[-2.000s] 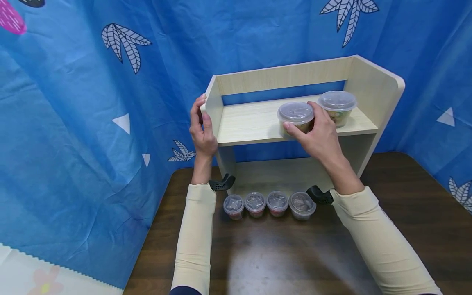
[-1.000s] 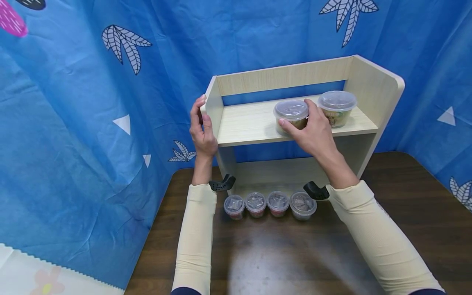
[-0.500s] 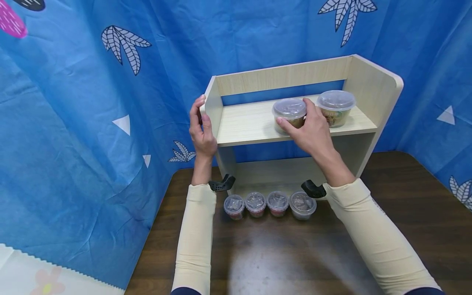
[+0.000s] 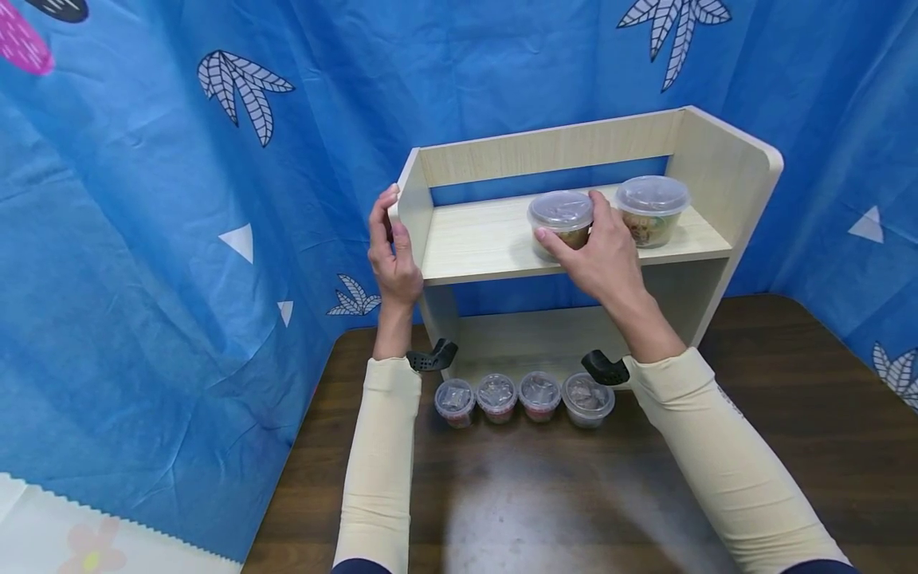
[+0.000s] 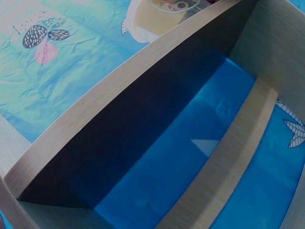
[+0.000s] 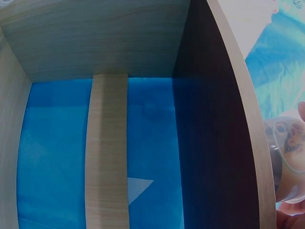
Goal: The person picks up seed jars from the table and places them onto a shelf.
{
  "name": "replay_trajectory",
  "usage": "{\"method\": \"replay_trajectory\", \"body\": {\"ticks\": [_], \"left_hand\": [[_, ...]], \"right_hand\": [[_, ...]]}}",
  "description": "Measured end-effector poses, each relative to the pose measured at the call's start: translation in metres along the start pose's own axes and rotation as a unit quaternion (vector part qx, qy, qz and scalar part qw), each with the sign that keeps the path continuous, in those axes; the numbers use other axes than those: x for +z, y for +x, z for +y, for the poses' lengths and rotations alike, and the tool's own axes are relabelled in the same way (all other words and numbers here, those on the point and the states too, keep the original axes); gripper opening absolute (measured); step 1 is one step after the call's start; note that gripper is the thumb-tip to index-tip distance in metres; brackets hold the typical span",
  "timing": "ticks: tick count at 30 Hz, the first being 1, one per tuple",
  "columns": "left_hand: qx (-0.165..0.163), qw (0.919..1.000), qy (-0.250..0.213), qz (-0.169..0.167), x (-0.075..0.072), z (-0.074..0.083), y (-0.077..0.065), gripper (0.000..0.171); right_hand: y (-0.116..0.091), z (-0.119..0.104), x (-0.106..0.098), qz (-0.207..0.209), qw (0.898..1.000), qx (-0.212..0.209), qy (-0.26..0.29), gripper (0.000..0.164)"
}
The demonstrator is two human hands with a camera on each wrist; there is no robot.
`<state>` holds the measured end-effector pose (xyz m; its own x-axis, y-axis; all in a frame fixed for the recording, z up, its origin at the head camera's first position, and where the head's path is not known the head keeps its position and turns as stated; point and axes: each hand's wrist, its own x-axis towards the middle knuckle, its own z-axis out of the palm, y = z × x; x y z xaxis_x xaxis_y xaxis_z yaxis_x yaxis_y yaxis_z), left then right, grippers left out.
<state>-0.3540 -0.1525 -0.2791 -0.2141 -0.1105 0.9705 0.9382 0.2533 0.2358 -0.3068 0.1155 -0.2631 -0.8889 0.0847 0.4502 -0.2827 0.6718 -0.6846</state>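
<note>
A two-tier pale wood shelf [image 4: 488,227] stands on a dark wooden table. My left hand [image 4: 396,259] grips the front edge of its left side panel. On the upper tier, my right hand [image 4: 601,253] holds a clear round lidded food tub [image 4: 561,215], thumb at the front and fingers on its right side. Brownish contents show through the tub's wall. A second lidded tub [image 4: 653,209] sits just right of that hand. In the right wrist view, the held tub [image 6: 288,155] appears beyond the shelf board, with fingers [image 6: 290,207] along it.
Several small lidded cups [image 4: 496,396] stand in a row on the table [image 4: 531,494], in front of the lower tier [image 4: 545,335]. A blue patterned curtain [image 4: 323,96] hangs behind and beside the shelf. The right side panel [image 4: 731,171] rises beside the second tub.
My right hand has shifted the held tub slightly left along the upper tier, widening the space to the second tub. The left hand has stayed put.
</note>
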Motion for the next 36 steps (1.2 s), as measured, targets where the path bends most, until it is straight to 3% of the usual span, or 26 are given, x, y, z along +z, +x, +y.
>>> {"method": "replay_trajectory", "body": {"ticks": [9,16,36], "left_hand": [[-0.006,0.9999,0.016,0.002,0.001,0.006,0.001,0.036],[-0.021,0.9997,0.013,-0.003,0.004,0.038,0.010,0.033],[-0.003,0.9999,0.016,-0.001,0.004,0.036,0.011,0.035]], "right_hand": [[-0.001,-0.001,0.001,-0.001,1.000,0.003,0.002,0.098],[0.000,-0.001,0.003,0.006,1.000,-0.002,0.002,0.098],[-0.007,0.002,0.005,0.044,0.998,-0.029,0.023,0.093]]}}
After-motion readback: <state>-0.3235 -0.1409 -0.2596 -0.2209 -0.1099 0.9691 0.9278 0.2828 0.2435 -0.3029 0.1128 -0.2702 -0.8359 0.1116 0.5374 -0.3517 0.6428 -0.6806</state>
